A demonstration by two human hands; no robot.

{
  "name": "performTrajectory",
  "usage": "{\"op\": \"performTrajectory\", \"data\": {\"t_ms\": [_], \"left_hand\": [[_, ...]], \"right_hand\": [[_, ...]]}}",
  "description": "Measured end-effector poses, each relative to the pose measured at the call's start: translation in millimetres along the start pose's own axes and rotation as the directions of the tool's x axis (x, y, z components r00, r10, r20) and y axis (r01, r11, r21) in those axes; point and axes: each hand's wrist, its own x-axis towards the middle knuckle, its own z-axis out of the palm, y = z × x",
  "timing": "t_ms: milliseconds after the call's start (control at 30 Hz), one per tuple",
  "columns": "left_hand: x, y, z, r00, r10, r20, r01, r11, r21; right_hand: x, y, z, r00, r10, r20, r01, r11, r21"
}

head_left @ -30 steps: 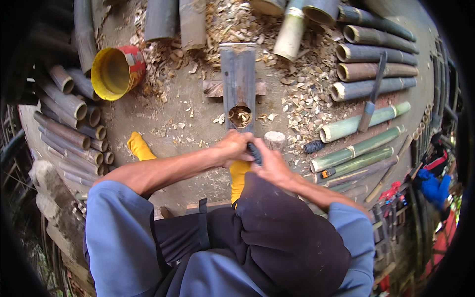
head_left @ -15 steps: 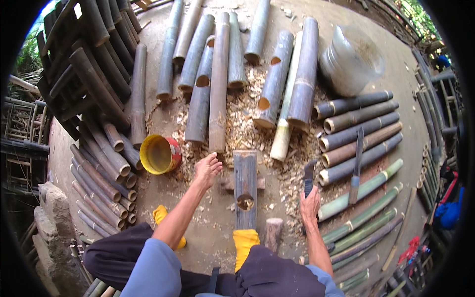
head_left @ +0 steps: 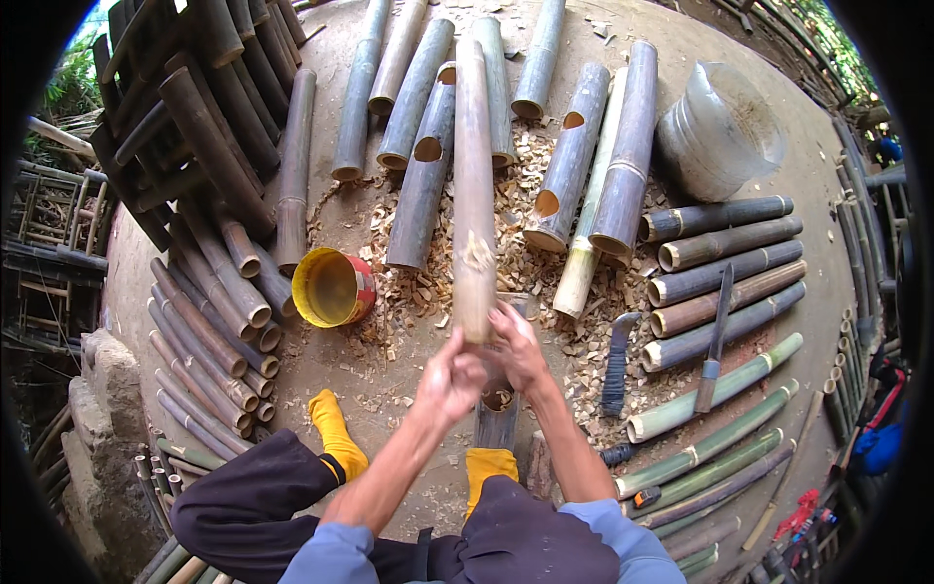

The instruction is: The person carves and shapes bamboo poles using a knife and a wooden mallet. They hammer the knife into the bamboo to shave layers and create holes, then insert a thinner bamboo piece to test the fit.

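A long brown bamboo tube (head_left: 472, 185) points away from me, with a pale scraped patch near its close end. My right hand (head_left: 520, 352) is closed on that near end from the right side. On the left, my left hand (head_left: 449, 378) is curled against the same end, its fingers a little blurred. Below the hands lies a dark bamboo piece (head_left: 496, 425) with a hole cut in it, partly hidden by them. A curved knife (head_left: 616, 375) with a dark wrapped handle lies on the chips right of my hands.
A second knife (head_left: 718, 336) rests across the bamboo lengths (head_left: 725, 328) at the right. A yellow-rimmed bucket (head_left: 333, 287) stands at the left, near stacked tubes (head_left: 209, 336). Notched tubes (head_left: 567, 161) and wood chips (head_left: 530, 185) lie ahead, with a clear plastic container (head_left: 715, 131) behind.
My right hand has let go of the curved knife, which now lies on the chips. Both hands have come together at the brown bamboo tube, whose near end has moved closer to me.
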Motion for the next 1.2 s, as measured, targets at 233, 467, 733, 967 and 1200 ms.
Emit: {"op": "performTrajectory", "data": {"t_ms": [233,467,733,967,1200], "left_hand": [[-34,-19,-90,0.94,0.314,-0.136,-0.19,0.81,0.555],[-5,30,52,0.805,-0.081,0.588,-0.337,0.754,0.565],[-94,29,100,0.439,0.211,0.873,-0.886,0.261,0.382],[-123,0,104,-0.208,0.302,0.93,-0.976,-0.121,-0.179],[-149,-25,81,-0.225,0.351,0.909,-0.974,-0.089,-0.207]], "right_hand": [[-42,14,-7,0.989,0.023,0.147,0.013,0.971,-0.239],[-172,36,-33,0.976,-0.198,0.091,0.203,0.675,-0.709],[-123,24,-3,0.937,-0.322,0.138,0.248,0.331,-0.911],[-109,51,-16,0.862,-0.473,0.185,0.343,0.272,-0.899],[-199,-95,67,0.894,-0.419,0.157,0.14,-0.071,-0.988]]}}
